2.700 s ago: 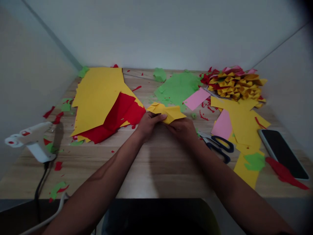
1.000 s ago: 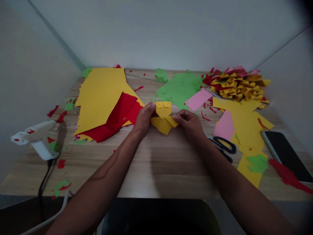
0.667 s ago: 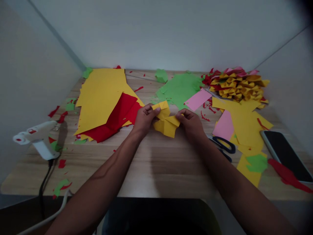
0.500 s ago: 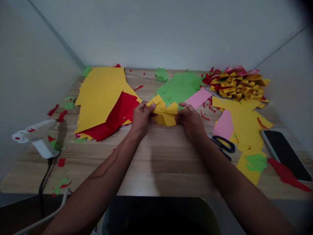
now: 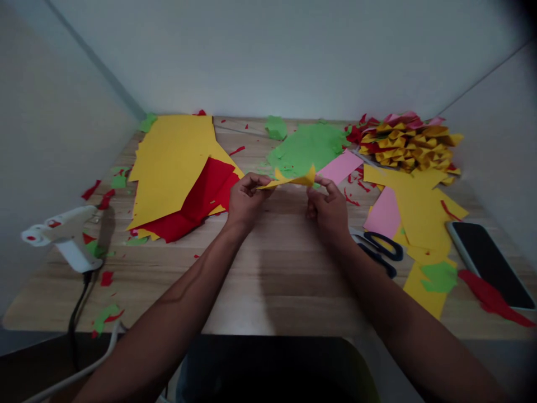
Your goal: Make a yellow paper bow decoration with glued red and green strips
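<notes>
we take the folded yellow paper point(image 5: 295, 180) as the middle of our dial; it is held up over the near-centre of the wood-grain table point(image 5: 235, 302), seen almost edge-on, its far right corner bent upward. our left hand point(image 5: 247, 201) has its left end pinched between thumb and fingers, the grip closed on it. our right hand point(image 5: 328, 210) is at its right end, fingers partly curled and the index pointing at the paper; we cannot tell whether it touches or grips.

at nine o'clock we have red paper point(image 5: 205, 204), lying partly under large yellow sheets point(image 5: 168, 162). well out, just below nine, is a white glue gun point(image 5: 67, 238) with a black cord. a green sheet point(image 5: 312, 146) lies at one o'clock. between two and three we see a pink strip point(image 5: 340, 165) and, beyond it, a pile of folded papers point(image 5: 413, 146), mostly yellow. dark-handled scissors point(image 5: 384, 246) lie at four, partly behind our right forearm, and farther out a phone point(image 5: 490, 263).
</notes>
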Motion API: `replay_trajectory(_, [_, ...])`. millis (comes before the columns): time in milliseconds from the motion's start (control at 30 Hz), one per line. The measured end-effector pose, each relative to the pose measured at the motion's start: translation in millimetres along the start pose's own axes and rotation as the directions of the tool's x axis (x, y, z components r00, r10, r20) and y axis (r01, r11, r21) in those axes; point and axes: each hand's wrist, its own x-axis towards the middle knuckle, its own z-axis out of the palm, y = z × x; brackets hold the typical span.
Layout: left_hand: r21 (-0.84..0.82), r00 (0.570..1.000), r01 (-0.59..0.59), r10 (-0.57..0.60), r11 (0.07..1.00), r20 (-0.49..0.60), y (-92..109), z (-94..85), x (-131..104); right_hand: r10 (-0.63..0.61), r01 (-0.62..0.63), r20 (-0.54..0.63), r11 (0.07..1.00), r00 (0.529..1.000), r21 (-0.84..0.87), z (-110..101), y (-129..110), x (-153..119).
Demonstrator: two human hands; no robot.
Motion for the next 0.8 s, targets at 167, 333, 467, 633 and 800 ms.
replay_trajectory(167, [0.146,0.95,-0.306,0.312,0.941,-0.018,-7,-2.5,0,0.053,-0.065,0.072,0.983,0.996,0.173,0,-1,-1])
replay_trajectory(333, [0.26,0.938,-0.347,0.336,0.901,0.088,-7,-2.7,-4,0.017,-0.027,0.123,0.996,0.992,0.08,5,6,-2])
replay_trajectory(467, [0.28,0.938,-0.318,0.256,0.906,0.235,-4,-2.3,-6,-0.12,0.12,0.038,0.993,0.992,0.007,6,9,1])
replay_trajectory(633, [0.178,0.951,-0.085,0.026,0.98,0.308,-3,1.5,-10,-0.142,0.143,0.006,0.989,0.99,-0.028,4,11,3])
replay_trajectory(800, [0.092,0.971,0.031,-0.052,0.995,0.233,-7,8.1,-11,-0.119,0.124,0.076,0.99,0.99,-0.068,6,14,3])
